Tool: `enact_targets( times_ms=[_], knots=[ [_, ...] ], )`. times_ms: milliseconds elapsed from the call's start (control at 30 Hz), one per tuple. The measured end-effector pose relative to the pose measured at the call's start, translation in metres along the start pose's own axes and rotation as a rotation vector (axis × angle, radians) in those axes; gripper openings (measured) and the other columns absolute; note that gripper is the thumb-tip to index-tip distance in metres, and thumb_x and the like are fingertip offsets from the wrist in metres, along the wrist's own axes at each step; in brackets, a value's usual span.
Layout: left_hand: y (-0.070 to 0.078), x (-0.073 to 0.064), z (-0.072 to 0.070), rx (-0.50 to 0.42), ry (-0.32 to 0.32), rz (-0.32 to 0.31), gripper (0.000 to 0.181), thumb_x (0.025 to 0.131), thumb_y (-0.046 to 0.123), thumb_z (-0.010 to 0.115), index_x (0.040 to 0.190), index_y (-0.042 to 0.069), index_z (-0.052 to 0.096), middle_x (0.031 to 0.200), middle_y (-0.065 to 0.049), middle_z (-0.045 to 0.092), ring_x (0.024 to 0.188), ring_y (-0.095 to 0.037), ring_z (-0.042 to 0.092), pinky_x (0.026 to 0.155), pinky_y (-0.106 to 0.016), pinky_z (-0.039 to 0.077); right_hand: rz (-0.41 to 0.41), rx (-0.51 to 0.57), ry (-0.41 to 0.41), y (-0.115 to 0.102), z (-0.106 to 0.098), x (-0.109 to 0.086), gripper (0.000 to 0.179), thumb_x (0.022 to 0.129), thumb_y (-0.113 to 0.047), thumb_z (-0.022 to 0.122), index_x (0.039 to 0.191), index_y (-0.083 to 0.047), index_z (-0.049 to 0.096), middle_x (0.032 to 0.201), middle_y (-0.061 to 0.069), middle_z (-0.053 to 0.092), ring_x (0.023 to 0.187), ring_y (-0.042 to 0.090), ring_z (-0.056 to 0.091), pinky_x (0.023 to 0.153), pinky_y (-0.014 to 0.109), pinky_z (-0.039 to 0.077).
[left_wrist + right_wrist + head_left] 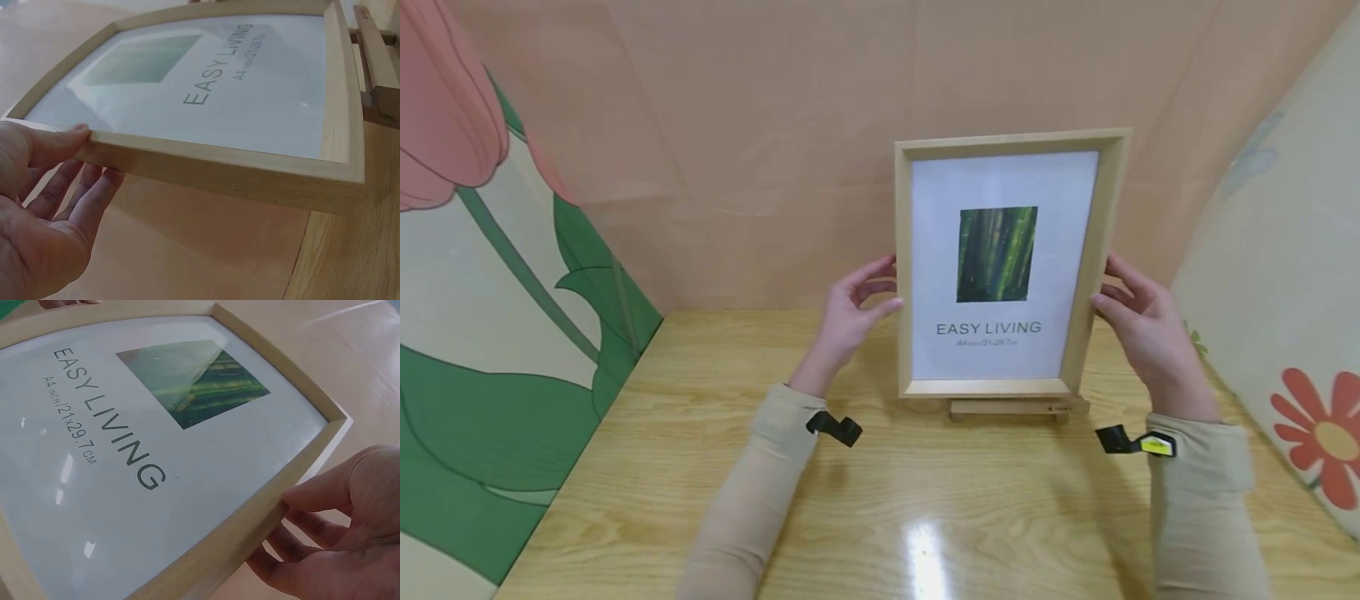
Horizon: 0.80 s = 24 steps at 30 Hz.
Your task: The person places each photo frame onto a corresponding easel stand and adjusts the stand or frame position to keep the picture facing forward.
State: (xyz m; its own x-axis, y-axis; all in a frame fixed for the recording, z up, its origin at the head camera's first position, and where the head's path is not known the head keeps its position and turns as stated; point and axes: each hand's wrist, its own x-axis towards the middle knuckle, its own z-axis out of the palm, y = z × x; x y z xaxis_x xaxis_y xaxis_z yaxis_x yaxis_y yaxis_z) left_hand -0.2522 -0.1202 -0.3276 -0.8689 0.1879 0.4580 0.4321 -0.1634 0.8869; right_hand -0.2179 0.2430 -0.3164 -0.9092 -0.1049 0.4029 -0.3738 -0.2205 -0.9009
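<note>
Pinching opposite long sides, the left hand [848, 312] and right hand [1153, 329] hold the picture frame [1004, 268] between them, long axis near vertical; wooden stand [1015, 407] shows just below its bottom edge, contact unclear.

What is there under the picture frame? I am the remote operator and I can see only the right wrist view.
Observer: In the head view, a wooden stand shows just below the lower edge of the picture frame; I cannot tell if they touch.
Operator: Thank you. And how is it held at the far side? I see very little there.
Observer: There the left hand grips it, with fingers passing behind the side edge.
</note>
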Motion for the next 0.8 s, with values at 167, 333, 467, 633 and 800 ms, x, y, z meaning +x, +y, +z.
enact_targets(
  times_ms=[167, 333, 467, 633, 800],
  knots=[
    [-0.006, 0.003, 0.008, -0.006, 0.005, -0.001, 0.059, 0.077, -0.015, 0.07, 0.132, 0.0, 0.054, 0.121, -0.016, 0.06, 0.108, -0.03, 0.059, 0.088, -0.037, 0.054, -0.014, 0.015, 0.008, 0.003, -0.008, -0.001, 0.055, 0.093, 0.014, 0.046, 0.145, -0.003, 0.039, 0.135, 0.011, 0.041, 0.108, 0.016, 0.054, 0.087, 0.017, 0.05],
    [-0.002, 0.003, 0.019, -0.018, -0.002, -0.019, 0.059, 0.077, -0.017, 0.068, 0.132, -0.003, 0.052, 0.123, -0.019, 0.059, 0.11, -0.033, 0.058, 0.087, -0.037, 0.054, -0.001, 0.013, 0.038, 0.003, -0.016, -0.002, 0.056, 0.094, 0.014, 0.045, 0.146, -0.005, 0.038, 0.134, 0.01, 0.041, 0.11, 0.016, 0.053, 0.088, 0.017, 0.049],
    [0.008, 0.0, 0.03, -0.007, -0.012, -0.016, 0.057, 0.078, -0.018, 0.067, 0.131, -0.006, 0.051, 0.123, -0.021, 0.058, 0.11, -0.036, 0.057, 0.086, -0.035, 0.055, 0.033, -0.025, 0.08, 0.004, -0.02, -0.003, 0.055, 0.095, 0.009, 0.047, 0.146, -0.01, 0.04, 0.135, 0.009, 0.039, 0.112, 0.016, 0.051, 0.089, 0.015, 0.047],
    [0.01, 0.0, 0.038, 0.02, -0.012, -0.006, 0.056, 0.078, -0.017, 0.067, 0.131, -0.008, 0.05, 0.124, -0.023, 0.058, 0.109, -0.036, 0.058, 0.089, -0.035, 0.054, 0.051, -0.013, 0.112, 0.008, -0.027, -0.004, 0.055, 0.095, 0.009, 0.048, 0.145, -0.01, 0.041, 0.133, 0.007, 0.041, 0.11, 0.014, 0.051, 0.088, 0.015, 0.047],
    [0.007, 0.001, 0.045, 0.018, -0.005, -0.034, 0.056, 0.078, -0.016, 0.068, 0.131, -0.006, 0.052, 0.123, -0.021, 0.059, 0.108, -0.034, 0.059, 0.09, -0.039, 0.053, 0.048, 0.021, 0.125, 0.011, -0.034, -0.003, 0.054, 0.094, 0.01, 0.048, 0.145, -0.008, 0.041, 0.129, 0.007, 0.044, 0.108, 0.014, 0.053, 0.087, 0.016, 0.049]
  ],
)
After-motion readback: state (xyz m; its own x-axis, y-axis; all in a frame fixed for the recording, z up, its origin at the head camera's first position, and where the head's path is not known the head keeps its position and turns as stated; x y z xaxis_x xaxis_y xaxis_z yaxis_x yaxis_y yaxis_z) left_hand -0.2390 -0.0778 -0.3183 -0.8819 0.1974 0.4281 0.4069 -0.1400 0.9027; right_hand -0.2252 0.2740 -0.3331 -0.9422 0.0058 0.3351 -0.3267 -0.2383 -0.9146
